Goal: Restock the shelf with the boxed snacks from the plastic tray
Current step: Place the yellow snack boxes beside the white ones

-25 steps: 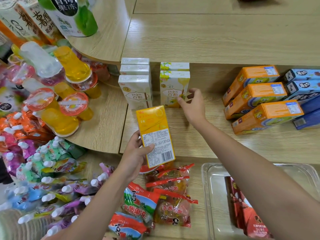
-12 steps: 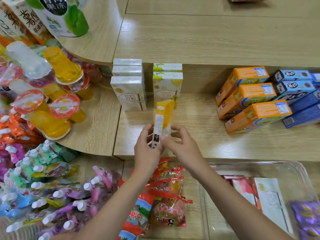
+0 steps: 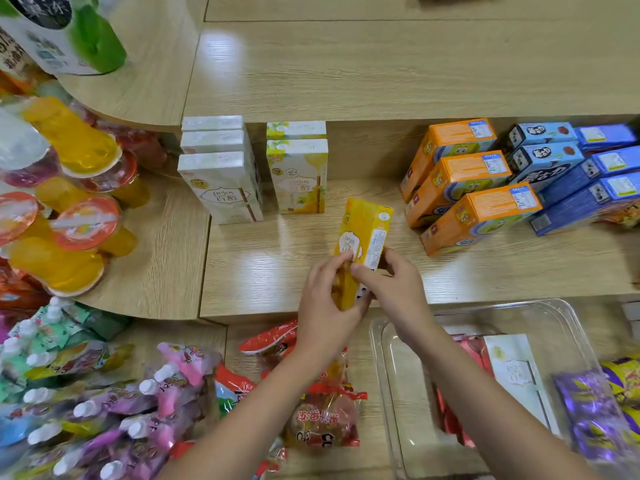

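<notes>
A yellow snack box [image 3: 365,233] stands tilted over the wooden shelf [image 3: 277,268], held at its lower end by both hands. My left hand [image 3: 325,303] grips its left side and my right hand [image 3: 394,282] pinches its right edge. Behind it on the shelf stand a row of white boxes [image 3: 218,185] and a row of white-and-yellow boxes [image 3: 299,174]. The clear plastic tray [image 3: 388,358] sits at the lower right and holds a white box [image 3: 516,372] and red boxes [image 3: 450,414].
Orange boxes [image 3: 464,181] and blue boxes [image 3: 571,174] are stacked on the shelf at the right. Jelly cups [image 3: 69,202] crowd the rounded shelf at the left. Pouch drinks [image 3: 104,403] and bagged snacks [image 3: 322,410] lie below. Purple packets [image 3: 595,410] lie on the tray's right.
My right hand left the shelved boxes and joined my left on the yellow box. The box turned from back-facing to edge-on and moved right, toward the gap beside the white-and-yellow row.
</notes>
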